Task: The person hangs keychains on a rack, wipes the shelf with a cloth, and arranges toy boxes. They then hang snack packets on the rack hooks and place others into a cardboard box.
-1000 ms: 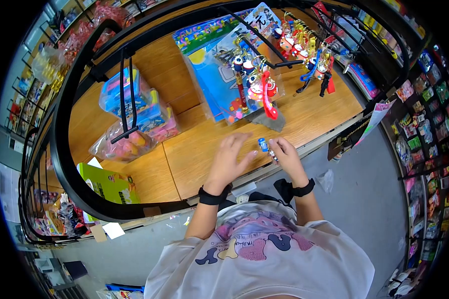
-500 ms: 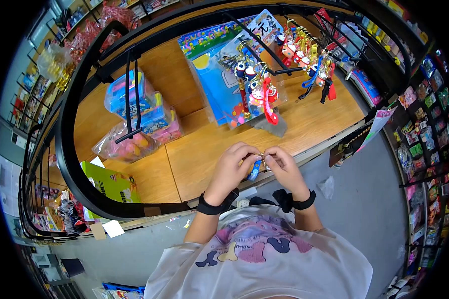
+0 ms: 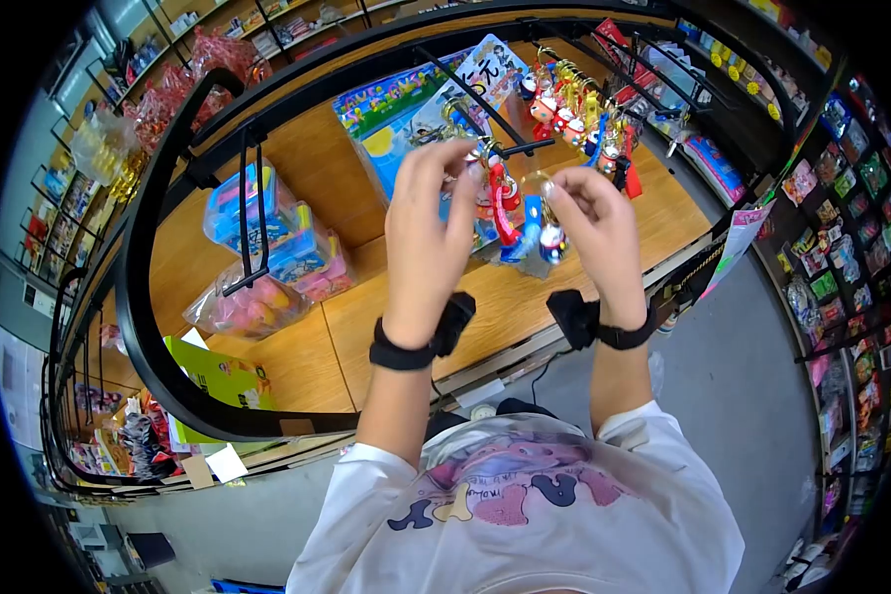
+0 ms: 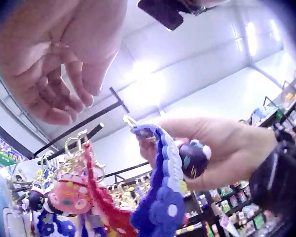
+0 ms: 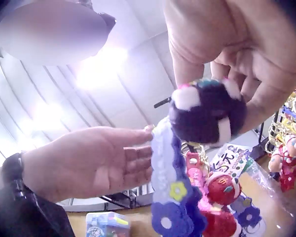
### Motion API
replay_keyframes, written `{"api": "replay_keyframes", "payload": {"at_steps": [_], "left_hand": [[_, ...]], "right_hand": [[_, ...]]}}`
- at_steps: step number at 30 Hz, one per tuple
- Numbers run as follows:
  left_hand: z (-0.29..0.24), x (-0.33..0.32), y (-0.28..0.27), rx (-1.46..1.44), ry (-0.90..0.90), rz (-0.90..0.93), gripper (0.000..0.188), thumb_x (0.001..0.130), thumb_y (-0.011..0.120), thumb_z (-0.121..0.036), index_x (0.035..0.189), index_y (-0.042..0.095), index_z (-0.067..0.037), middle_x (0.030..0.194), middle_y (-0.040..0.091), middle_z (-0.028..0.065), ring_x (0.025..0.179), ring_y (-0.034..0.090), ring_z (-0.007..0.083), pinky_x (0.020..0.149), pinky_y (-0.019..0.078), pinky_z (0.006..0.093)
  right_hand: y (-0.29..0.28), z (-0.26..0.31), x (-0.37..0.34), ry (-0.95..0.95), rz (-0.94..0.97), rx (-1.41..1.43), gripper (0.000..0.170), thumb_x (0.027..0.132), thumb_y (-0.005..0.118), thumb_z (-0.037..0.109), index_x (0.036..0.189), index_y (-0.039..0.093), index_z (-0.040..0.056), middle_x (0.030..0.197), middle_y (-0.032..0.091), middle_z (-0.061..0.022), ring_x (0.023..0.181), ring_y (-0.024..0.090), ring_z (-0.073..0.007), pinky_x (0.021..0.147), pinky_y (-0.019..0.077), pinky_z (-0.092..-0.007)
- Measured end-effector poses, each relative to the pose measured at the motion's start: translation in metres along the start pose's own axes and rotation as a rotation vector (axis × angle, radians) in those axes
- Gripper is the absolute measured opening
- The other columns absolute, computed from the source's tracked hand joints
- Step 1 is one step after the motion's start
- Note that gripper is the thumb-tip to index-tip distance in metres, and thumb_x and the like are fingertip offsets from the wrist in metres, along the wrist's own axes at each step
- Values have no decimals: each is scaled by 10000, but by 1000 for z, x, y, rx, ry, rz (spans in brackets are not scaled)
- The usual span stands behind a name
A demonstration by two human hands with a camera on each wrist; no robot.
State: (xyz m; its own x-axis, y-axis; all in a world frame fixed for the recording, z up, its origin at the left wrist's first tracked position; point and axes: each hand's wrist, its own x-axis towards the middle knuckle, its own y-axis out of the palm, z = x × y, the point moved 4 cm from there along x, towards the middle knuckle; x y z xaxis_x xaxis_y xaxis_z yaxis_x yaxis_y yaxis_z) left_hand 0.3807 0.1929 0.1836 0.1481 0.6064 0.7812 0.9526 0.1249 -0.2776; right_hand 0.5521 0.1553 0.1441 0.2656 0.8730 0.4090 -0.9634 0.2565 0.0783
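Note:
A keychain with a blue flowered strap (image 3: 532,226) (image 4: 163,197) (image 5: 172,190) and a dark round figure (image 4: 193,158) (image 5: 207,112) hangs from my right hand (image 3: 604,233) (image 4: 217,148) (image 5: 237,44), pinched near its gold ring. Left of it, my left hand (image 3: 426,233) (image 4: 64,54) (image 5: 93,163) is raised with loosely bent fingers and nothing in them. Its fingertips are by the keychains on the near rack prong (image 3: 530,148). Among these, a red strap (image 3: 503,213) (image 4: 106,197) and a red figure (image 5: 222,188) show; the left hand partly hides this bunch in the head view.
More keychains (image 3: 574,119) hang from a prong to the right. Flat packets (image 3: 386,114) lie behind, on the wooden shelf (image 3: 366,292). Plastic boxes (image 3: 287,238) and a green box (image 3: 218,371) stand left, inside a black metal frame (image 3: 134,297).
Both hands have risen from the shelf's front edge to the hanging keychains. The blue-strapped keychain came up with my right hand; my left hand has come away from it.

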Motion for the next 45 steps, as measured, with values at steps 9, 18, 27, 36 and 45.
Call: {"api": "replay_keyframes", "payload": {"at_steps": [9, 18, 27, 36, 45], "left_hand": [[56, 16, 20, -572, -343, 267, 297, 916, 607, -123, 1179, 497, -38, 1020, 574, 30, 928, 534, 102, 824, 432, 249], [84, 31, 26, -551, -299, 127, 181, 919, 588, -69, 1086, 529, -37, 960, 580, 21, 894, 538, 93, 792, 434, 234], [91, 36, 27, -617, -351, -35, 129, 888, 624, -52, 1001, 608, 7, 886, 658, 56, 789, 621, 102, 714, 502, 224], [86, 31, 25, -509, -301, -94, 134, 888, 630, -84, 988, 637, 4, 865, 664, 51, 785, 630, 117, 707, 500, 247], [94, 47, 20, -146, -187, -145, 177, 900, 617, -179, 974, 653, -22, 867, 671, 94, 761, 629, 154, 695, 487, 275]], "right_hand": [[24, -7, 37, 16, 70, 14, 187, 867, 645, 107, 941, 588, -55, 802, 646, -59, 685, 642, -95, 607, 518, -227], [31, -28, 59, 14, 59, 12, 177, 847, 639, 59, 979, 596, -51, 795, 659, -70, 694, 649, -110, 609, 510, -234], [35, -30, 63, -71, 31, -27, 186, 896, 635, 151, 981, 630, -14, 796, 652, -25, 684, 615, -84, 632, 491, -225], [31, -26, 49, -38, 71, 65, 160, 887, 582, 24, 1041, 594, -17, 877, 639, -41, 741, 618, -96, 680, 501, -236], [26, -22, 42, -76, 74, 45, 183, 886, 598, 51, 1058, 596, -10, 867, 630, -18, 776, 588, -67, 710, 480, -215]]}}
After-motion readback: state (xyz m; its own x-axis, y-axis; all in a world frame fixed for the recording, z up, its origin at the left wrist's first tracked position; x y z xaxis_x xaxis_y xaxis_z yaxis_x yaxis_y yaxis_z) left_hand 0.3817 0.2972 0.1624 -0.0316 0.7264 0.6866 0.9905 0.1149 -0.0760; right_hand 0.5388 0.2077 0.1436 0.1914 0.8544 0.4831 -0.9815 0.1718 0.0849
